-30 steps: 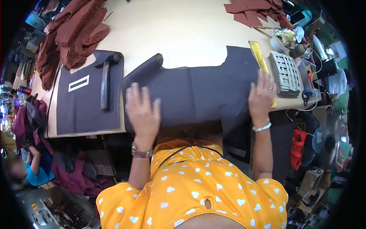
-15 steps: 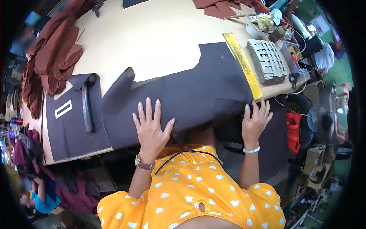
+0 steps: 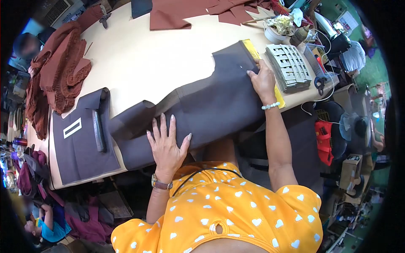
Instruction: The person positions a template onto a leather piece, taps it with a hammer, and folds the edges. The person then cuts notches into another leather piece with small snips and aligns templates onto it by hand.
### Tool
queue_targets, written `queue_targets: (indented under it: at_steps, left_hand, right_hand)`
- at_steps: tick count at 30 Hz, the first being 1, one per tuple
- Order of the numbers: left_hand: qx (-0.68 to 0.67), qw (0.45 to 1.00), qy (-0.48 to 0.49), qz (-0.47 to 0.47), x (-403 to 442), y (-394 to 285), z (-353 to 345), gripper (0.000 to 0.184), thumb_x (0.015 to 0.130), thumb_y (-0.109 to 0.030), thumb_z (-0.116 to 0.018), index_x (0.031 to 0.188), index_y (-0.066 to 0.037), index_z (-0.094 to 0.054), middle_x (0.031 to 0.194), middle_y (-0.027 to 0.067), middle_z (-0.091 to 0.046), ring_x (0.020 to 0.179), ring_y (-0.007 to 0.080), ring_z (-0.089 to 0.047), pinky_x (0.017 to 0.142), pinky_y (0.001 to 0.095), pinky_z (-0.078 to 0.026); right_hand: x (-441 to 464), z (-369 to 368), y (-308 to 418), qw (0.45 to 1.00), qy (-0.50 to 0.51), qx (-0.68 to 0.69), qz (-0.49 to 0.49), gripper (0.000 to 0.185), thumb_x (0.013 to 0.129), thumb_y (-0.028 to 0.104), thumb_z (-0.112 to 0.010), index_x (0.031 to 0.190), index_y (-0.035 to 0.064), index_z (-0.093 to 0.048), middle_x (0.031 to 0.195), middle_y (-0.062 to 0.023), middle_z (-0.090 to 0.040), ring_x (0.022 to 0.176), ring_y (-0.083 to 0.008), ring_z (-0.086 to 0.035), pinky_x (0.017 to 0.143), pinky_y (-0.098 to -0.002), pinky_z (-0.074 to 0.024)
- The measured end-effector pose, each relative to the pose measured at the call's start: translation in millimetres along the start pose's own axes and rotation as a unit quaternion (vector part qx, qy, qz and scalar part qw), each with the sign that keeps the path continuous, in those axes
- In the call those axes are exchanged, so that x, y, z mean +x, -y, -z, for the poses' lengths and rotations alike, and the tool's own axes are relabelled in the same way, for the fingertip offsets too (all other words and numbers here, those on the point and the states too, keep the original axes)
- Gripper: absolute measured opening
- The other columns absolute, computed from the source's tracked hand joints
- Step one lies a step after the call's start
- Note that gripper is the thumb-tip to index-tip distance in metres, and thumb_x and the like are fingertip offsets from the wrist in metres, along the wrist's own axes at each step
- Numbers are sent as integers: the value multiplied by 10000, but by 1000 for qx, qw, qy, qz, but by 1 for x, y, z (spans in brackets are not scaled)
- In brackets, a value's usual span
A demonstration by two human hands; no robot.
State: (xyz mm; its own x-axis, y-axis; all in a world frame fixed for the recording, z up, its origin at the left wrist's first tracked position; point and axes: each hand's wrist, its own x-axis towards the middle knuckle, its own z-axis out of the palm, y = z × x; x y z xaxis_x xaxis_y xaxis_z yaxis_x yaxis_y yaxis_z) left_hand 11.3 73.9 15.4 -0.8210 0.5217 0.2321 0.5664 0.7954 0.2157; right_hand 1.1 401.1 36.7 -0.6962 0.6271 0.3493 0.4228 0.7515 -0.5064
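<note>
My left hand (image 3: 167, 147) lies flat on the dark cloth (image 3: 202, 101) near the table's front edge, its fingers spread. At the cloth's right side, my right hand (image 3: 263, 83) has its thumb on the cloth and its fingers over the edge beside the yellow strip (image 3: 279, 96), pinching the cloth. The cloth is rumpled left of the middle. Another dark piece (image 3: 80, 147) lies to the left, with a white rectangular frame (image 3: 72, 127) and a dark hammer-like tool (image 3: 98, 131) on it.
Brown-red cloth (image 3: 59, 80) is heaped at the table's left, with more pieces (image 3: 168, 17) at the back. Stacked pale patterned pieces (image 3: 289, 67), scissors (image 3: 320, 85) and a white bowl (image 3: 275, 35) stand right. A person in blue (image 3: 52, 227) is at lower left.
My right hand has moved up along the cloth's right edge and closed on it. The cloth now covers part of the yellow strip and has bunched on the left. My left hand stays flat.
</note>
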Motion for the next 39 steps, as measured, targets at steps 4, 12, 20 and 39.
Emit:
queue_targets:
  at_steps: [4,12,20,39]
  left_hand:
    - [3,1000,-7,-5,-1,1,-2,637,821,-418,-563,1346,-101,-391,1412,167,-323,1292,387,-286,1008,580,-232]
    - [-12,1000,-2,4,-1,0,-1,634,820,-419,-571,1342,-103,-400,1416,160,-319,1304,376,-268,1026,572,-200]
    - [-28,1000,-3,14,-1,1,1,628,822,-431,-564,1332,-100,-411,1411,160,-322,1314,371,-248,1031,570,-187]
    - [-35,999,-10,12,-2,3,-1,638,814,-432,-573,1330,-91,-413,1409,160,-324,1311,371,-252,1032,569,-187]
  right_hand:
    - [-15,4,17,995,40,67,63,376,741,195,-681,1053,8,-586,921,-246,-622,860,-364,-612,771,-425,-466]
    - [3,-15,-23,976,-63,-193,79,275,835,186,-569,1040,3,-546,1003,-172,-539,971,-336,-550,765,-431,-472]
    - [22,-11,-31,976,-142,-104,128,475,779,122,-621,1216,18,-465,1025,-196,-581,927,-346,-585,783,-431,-474]
    - [40,-23,-38,986,-50,-158,26,356,795,163,-626,1093,-15,-542,942,-187,-604,899,-333,-593,762,-427,-478]
